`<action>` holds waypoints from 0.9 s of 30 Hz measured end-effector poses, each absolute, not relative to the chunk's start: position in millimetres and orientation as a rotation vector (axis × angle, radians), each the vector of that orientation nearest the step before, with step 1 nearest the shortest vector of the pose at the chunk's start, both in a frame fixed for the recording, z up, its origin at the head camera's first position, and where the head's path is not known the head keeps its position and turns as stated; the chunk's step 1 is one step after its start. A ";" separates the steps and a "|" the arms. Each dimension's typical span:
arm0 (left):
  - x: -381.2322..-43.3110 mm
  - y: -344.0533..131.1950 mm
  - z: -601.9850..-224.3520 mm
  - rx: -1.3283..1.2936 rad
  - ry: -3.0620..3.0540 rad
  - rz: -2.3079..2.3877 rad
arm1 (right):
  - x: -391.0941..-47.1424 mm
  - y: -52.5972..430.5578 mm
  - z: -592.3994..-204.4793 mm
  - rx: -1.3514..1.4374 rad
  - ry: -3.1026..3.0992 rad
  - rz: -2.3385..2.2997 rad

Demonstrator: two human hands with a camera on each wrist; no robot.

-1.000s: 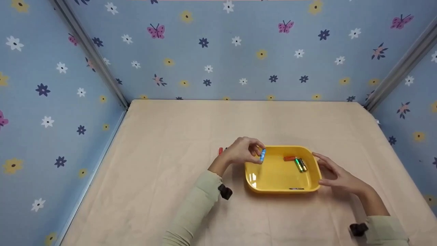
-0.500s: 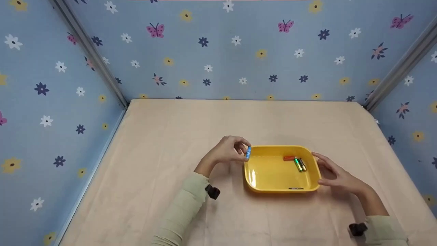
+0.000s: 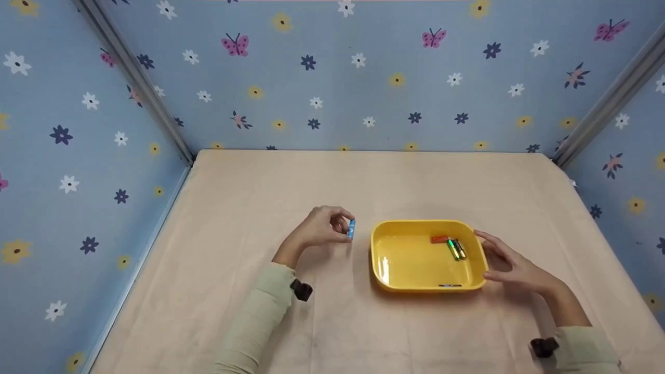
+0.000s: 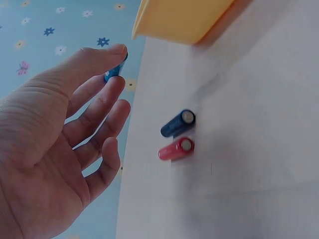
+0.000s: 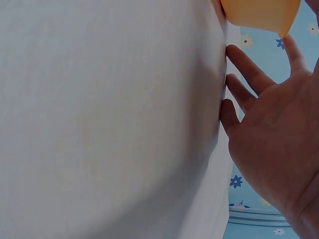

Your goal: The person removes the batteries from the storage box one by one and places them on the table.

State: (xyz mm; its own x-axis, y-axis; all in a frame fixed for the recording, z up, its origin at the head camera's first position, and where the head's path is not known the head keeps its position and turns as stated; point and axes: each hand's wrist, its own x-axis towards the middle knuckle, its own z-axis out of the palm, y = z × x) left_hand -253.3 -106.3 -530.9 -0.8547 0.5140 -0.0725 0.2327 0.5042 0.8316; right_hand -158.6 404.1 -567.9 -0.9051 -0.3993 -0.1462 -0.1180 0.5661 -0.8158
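My left hand [image 3: 324, 226] pinches a blue battery [image 3: 351, 229] between thumb and fingertips, above the cloth left of a yellow plastic tub [image 3: 405, 262]. In the left wrist view, a dark blue battery [image 4: 175, 124] and a red battery [image 4: 174, 149] are side by side on the cloth; the head view hides them behind the left hand. Inside the tub are an orange-red battery [image 3: 439, 239], a green and gold battery [image 3: 453, 250], a black and gold battery [image 3: 460, 249] and a thin dark item [image 3: 450, 285] by the front wall. Spread fingers of my right hand [image 3: 517, 267] touch the tub's right side.
A beige cloth [image 3: 249, 208] covers the table. Blue patterned panels [image 3: 332, 78] stand behind it and at both sides, with grey metal posts [image 3: 137, 83] at the corners. A black wrist device [image 3: 301, 290] sits at each sleeve.
My left hand has moved left with the blue battery, from over the tub's left part to beyond its rim. The right hand and the tub have stayed in place.
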 end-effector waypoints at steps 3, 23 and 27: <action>-254.1 -114.3 -530.8 0.583 2.457 1.288 | -159.1 404.1 -568.6 -0.431 2.480 -1.276; -256.8 -120.2 -553.8 0.426 2.619 1.126 | -158.4 404.9 -569.4 -0.434 2.474 -1.280; -257.1 -119.0 -557.1 0.425 2.648 1.096 | -158.5 404.0 -568.6 -0.420 2.481 -1.267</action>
